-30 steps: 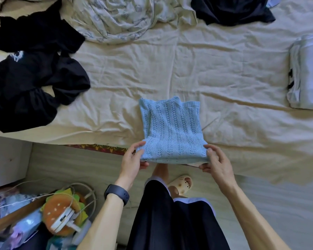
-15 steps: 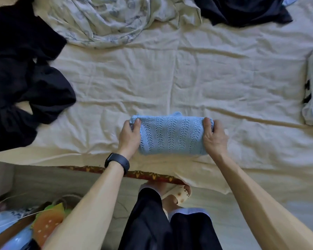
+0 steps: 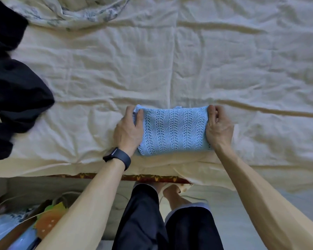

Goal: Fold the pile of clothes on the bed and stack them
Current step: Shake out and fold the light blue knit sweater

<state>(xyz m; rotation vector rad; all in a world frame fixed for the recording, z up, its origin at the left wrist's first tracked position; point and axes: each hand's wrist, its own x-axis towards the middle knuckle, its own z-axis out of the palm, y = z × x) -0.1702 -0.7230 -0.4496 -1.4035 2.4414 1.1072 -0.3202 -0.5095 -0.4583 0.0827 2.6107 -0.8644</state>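
Left hand (image 3: 128, 131), right hand (image 3: 218, 129) still grip blue knit (image 3: 173, 130) (now folded).

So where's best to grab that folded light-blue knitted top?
Take the folded light-blue knitted top by its short ends, from both sides, where the left hand and right hand grip. Wide and flat, its layers should then stay together.

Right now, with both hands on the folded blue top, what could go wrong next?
The blue top is gripped only at its ends by the left hand and right hand. Lifted that way, its middle might sag and the fold open. It also lies near the front edge of the bed, so a tug toward the body could pull it off.
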